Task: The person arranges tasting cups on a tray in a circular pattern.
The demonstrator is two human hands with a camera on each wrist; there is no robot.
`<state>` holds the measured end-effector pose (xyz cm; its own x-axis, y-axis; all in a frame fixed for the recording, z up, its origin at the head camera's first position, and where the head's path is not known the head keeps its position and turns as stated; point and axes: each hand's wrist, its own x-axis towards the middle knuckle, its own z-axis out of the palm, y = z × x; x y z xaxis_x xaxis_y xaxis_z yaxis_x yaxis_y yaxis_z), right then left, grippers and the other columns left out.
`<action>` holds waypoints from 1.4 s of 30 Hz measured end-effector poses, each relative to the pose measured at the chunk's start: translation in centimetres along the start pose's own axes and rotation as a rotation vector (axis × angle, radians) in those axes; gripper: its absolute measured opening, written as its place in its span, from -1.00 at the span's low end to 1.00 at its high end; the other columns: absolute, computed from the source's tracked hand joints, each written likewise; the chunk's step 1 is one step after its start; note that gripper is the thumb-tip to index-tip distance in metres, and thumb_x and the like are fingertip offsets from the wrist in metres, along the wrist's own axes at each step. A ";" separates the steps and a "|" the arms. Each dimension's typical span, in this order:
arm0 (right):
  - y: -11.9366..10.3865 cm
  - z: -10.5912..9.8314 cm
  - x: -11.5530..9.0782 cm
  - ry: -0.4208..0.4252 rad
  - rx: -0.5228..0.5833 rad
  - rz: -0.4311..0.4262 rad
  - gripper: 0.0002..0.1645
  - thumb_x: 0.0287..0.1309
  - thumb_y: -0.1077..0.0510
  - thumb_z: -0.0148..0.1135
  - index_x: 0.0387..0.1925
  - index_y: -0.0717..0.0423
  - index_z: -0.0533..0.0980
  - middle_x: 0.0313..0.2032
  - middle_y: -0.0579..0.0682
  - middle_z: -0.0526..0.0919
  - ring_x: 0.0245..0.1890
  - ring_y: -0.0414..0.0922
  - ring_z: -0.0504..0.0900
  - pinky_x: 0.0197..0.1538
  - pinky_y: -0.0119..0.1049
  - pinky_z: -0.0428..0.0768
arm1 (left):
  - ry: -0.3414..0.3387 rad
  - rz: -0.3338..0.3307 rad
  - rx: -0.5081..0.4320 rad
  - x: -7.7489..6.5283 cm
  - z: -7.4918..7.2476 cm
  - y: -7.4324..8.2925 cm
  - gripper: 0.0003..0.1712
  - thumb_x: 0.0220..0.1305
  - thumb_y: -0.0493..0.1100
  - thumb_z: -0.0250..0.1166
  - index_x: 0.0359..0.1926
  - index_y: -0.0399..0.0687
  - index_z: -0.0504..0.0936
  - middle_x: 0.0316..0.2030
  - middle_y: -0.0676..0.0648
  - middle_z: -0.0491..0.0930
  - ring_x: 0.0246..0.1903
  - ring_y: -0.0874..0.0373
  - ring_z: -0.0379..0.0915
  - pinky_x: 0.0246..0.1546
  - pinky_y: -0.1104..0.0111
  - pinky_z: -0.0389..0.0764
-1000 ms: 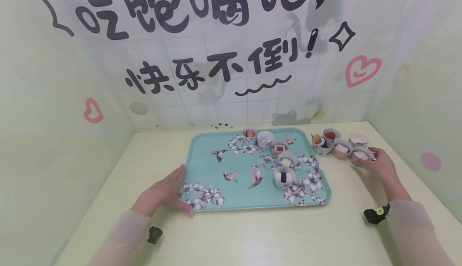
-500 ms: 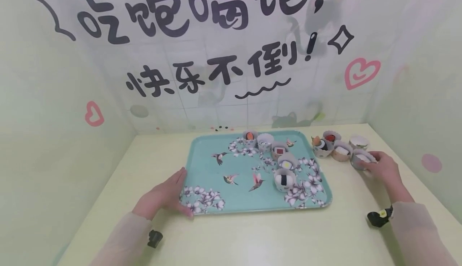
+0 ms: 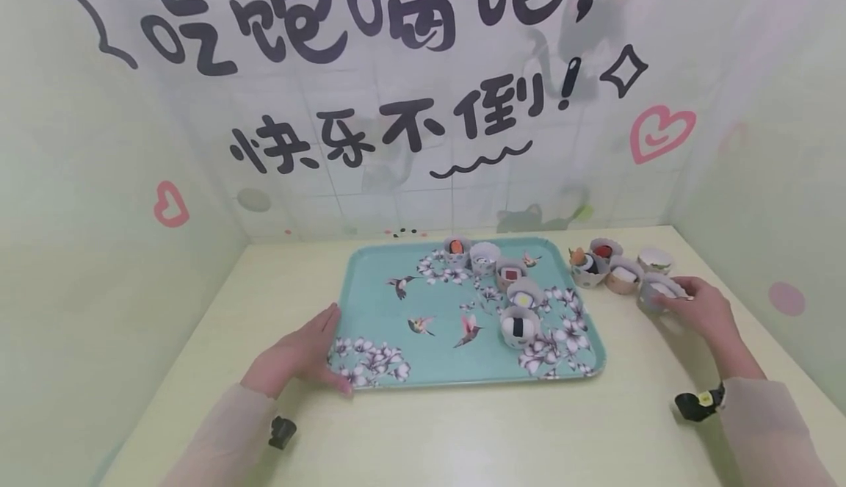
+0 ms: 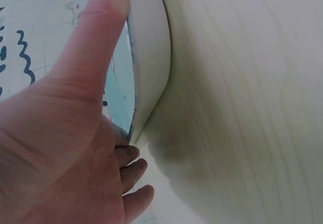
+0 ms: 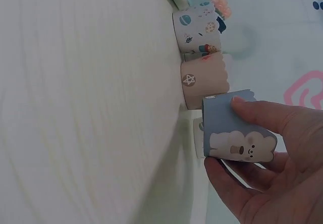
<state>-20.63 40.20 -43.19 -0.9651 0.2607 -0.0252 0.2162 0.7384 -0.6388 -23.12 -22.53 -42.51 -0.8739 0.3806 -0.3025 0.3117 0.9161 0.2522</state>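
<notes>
My right hand (image 3: 703,311) grips a blue paper baking cup (image 5: 217,118) with a bear print and a white piece inside, thumb on one side and fingers on the other. In the right wrist view its base sits off the tabletop, higher than the base of the brown baking cup (image 5: 204,80) beside it. My left hand (image 3: 294,355) rests at the near left corner of the turquoise tray (image 3: 377,292), fingers straight along its left edge, thumb at the front rim. In the left wrist view the thumb lies over the tray rim (image 4: 151,47).
Several baking cups with toy sushi stand in a slanting row on the tray, the nearest holding a white piece with a black band (image 3: 518,327). More cups stand right of the tray, including one with a red piece (image 3: 603,250) and a white cup (image 3: 654,259) behind. Walls enclose the table.
My right wrist has shifted a little to the right, and the blue baking cup has risen and tipped slightly in its grip. My left hand and the tray have stayed in place.
</notes>
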 end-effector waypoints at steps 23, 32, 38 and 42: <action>-1.7 0.2 -1.8 -0.014 -0.015 -0.046 -0.14 0.31 -0.14 0.22 0.27 0.50 0.26 0.19 0.58 0.38 0.12 0.46 0.42 -0.18 -0.13 0.52 | 0.006 0.011 0.055 0.4 0.4 -0.4 0.75 -0.44 0.52 0.52 0.52 -0.47 -0.14 0.54 -0.45 -0.15 0.52 -0.37 -0.14 0.52 -0.11 0.13; -2.9 0.1 -2.4 -0.022 -0.030 -0.081 -0.19 0.32 -0.09 0.24 0.26 0.50 0.28 0.18 0.58 0.40 0.14 0.48 0.46 -0.25 -0.36 0.48 | 0.020 0.020 0.048 0.7 0.2 -0.5 0.76 -0.44 0.50 0.54 0.52 -0.48 -0.17 0.54 -0.46 -0.19 0.52 -0.38 -0.16 0.53 -0.12 0.11; -4.4 0.4 -2.7 -0.039 -0.030 -0.125 -0.21 0.31 -0.05 0.26 0.26 0.50 0.29 0.16 0.58 0.43 0.11 0.46 0.52 -0.28 -0.40 0.52 | 0.030 0.023 0.037 0.6 0.2 -0.5 0.75 -0.43 0.49 0.54 0.52 -0.46 -0.17 0.54 -0.44 -0.20 0.53 -0.37 -0.18 0.53 -0.11 0.10; -5.5 0.9 -2.9 -0.053 -0.026 -0.151 -0.21 0.29 -0.04 0.28 0.26 0.50 0.30 0.14 0.57 0.45 0.06 0.43 0.57 -0.28 -0.40 0.55 | 0.041 0.040 0.026 0.2 0.3 -0.6 0.74 -0.43 0.47 0.56 0.52 -0.48 -0.16 0.54 -0.46 -0.20 0.52 -0.39 -0.18 0.53 -0.13 0.10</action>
<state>-19.18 34.84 -40.30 -0.9932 0.1128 0.0283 0.0712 0.7824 -0.6187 -23.40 -22.92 -42.98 -0.8746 0.4124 -0.2549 0.3561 0.9032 0.2394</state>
